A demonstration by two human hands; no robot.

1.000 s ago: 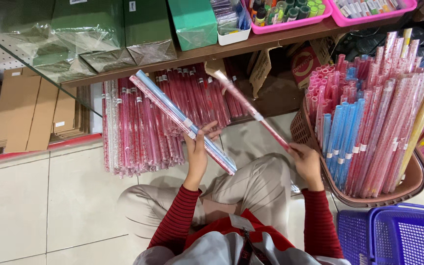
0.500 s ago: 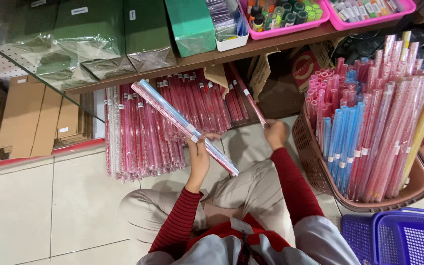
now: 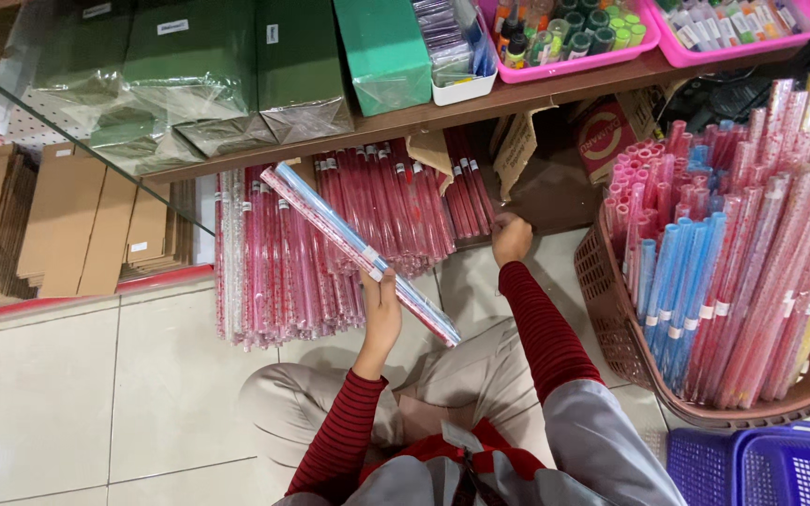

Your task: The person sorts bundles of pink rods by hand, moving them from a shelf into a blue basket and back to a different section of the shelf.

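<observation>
I sit on the tiled floor in front of a low shelf. My left hand [image 3: 382,314] grips two long wrapped paper rolls [image 3: 349,239], one blue and one pink patterned, held slanted up to the left over my knee. My right hand [image 3: 510,237] reaches forward under the shelf. Its fingers are curled on the near end of a red roll [image 3: 469,187] at the right side of the pile of red rolls [image 3: 311,253] lying on the floor.
A brown basket [image 3: 625,351] full of upright pink, red and blue rolls stands at my right. Blue plastic baskets [image 3: 761,468] are at the bottom right. Green boxes [image 3: 199,75] and pink trays [image 3: 564,61] sit on the wooden shelf. Flat cardboard [image 3: 67,230] is stacked at the left.
My right hand has carried a red roll forward from beside my knee and laid it into the pile under the shelf. My left hand has kept its rolls nearly still.
</observation>
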